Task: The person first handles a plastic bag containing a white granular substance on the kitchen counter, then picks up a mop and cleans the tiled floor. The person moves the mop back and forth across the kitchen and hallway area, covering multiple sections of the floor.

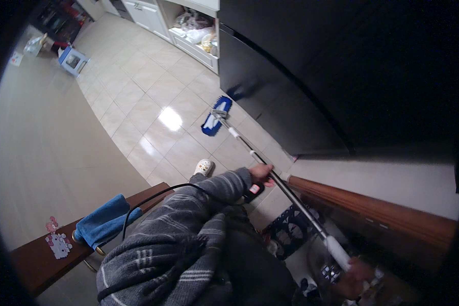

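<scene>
A flat floor mop with a blue fringed head (217, 116) lies across the view, its metal pole (298, 202) running from the tiled floor down to the lower right. My left hand (261, 174) grips the pole around its middle. Lower down, my right hand (355, 276), somewhat blurred, holds the pole's white handle end (337, 252). The mop head rests on the tiles close to the base of a glossy black refrigerator (275, 76). Just below my left hand is a black object (255, 189) with a pale label, partly hidden by my sleeve.
Brown door trim (367, 206) borders the right side. A blue towel (105, 222) hangs over a gold handle on the door (26, 260) at left. Farther off are a blue-and-white stool (72, 61) and white cabinets (147, 17). A patterned mat (290, 229) lies beside me.
</scene>
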{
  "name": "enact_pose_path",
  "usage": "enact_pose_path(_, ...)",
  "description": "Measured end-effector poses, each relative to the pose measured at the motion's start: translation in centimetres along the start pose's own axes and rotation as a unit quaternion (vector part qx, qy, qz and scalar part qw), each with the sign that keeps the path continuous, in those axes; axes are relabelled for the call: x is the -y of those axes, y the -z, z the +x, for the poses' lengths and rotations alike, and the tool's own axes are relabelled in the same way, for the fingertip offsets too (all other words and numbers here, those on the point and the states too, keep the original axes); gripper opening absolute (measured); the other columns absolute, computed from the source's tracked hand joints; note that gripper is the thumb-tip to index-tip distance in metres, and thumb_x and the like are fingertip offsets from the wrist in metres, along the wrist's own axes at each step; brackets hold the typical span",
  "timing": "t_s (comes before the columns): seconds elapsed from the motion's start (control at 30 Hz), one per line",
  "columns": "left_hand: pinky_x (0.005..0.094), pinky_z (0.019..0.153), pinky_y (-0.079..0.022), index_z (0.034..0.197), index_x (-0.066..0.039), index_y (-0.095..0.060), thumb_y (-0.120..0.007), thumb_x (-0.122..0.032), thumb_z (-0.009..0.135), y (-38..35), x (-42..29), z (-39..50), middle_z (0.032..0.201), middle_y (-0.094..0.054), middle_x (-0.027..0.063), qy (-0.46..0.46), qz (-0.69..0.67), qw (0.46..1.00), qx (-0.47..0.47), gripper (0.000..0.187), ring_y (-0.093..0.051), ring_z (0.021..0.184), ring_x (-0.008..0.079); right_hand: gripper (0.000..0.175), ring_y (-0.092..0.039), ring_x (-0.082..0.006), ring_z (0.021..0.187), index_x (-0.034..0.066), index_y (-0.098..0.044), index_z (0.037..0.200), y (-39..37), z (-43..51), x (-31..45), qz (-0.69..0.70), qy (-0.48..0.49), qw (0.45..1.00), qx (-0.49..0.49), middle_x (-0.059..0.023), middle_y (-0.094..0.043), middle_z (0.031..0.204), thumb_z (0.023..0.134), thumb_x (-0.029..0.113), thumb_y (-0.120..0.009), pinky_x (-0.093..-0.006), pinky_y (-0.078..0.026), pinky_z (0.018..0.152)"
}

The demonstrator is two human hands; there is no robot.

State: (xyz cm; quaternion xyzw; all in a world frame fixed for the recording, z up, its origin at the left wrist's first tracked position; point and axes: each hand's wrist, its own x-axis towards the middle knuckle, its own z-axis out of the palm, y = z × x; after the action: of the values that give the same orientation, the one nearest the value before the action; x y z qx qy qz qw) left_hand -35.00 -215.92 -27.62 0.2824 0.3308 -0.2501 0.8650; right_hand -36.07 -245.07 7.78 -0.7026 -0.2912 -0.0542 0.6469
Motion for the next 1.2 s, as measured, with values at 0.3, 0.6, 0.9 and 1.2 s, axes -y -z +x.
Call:
enact_pose_path(0.3,0.0409,0.075,-0.053,0.104,0.002,-0.052,-0.036,-0.032,0.095,-16.8,11.2,0.1,0.096,-0.061,0.0145,0.258,0.018,0.941,0.217,0.038,-0.061,0.087,0.0246,0.011,-0.046,-0.0172,0.054,0.0027,-0.047,0.082,12.1,-1.1,14.1,0.075,-0.057,0.993,0.071,-0.0067,-0.048,0.063,0.087,0.012,-0.047,-0.0326,-0.04,0.055)
enact_pose_path(0.6,0.0376,0.074,-0.057,0.092,0.004,-0.052,-0.045,-0.017,0.092,-23.8,16.6,1.4,0.087,-0.063,0.0166,0.223,-0.203,0.937,0.175,0.022,-0.065,0.079,0.0272,0.014,-0.044,-0.0193,0.054,-0.0006,-0.048,0.085,15.6,4.2,15.6,0.095,-0.097,0.975,0.177,-0.0101,-0.048,0.066,0.092,0.01,-0.042,-0.0308,-0.035,0.049)
enact_pose_path(0.9,0.0321,0.051,-0.058,0.089,0.009,-0.053,-0.049,-0.02,0.089,-17.8,9.1,2.4,0.081,-0.061,0.0154,0.027,-0.203,0.979,-0.003,0.029,-0.064,0.065,0.0252,0.02,-0.041,-0.0122,0.045,0.0076,-0.047,0.072,11.7,6.2,6.3,0.174,-0.02,0.983,0.062,-0.0028,-0.046,0.056,0.09,0.015,-0.044,-0.0287,-0.038,0.046)
enact_pose_path(1.2,0.0334,0.058,-0.055,0.092,0.003,-0.052,-0.046,-0.025,0.089,0.0,-7.4,4.0,0.082,-0.061,0.0123,-0.109,-0.132,0.978,-0.115,0.028,-0.063,0.069,0.0213,0.023,-0.035,-0.0084,0.044,0.0119,-0.04,0.063,-3.1,11.3,-7.4,0.274,-0.011,0.958,0.085,0.0014,-0.04,0.054,0.083,0.014,-0.052,-0.023,-0.031,0.047)
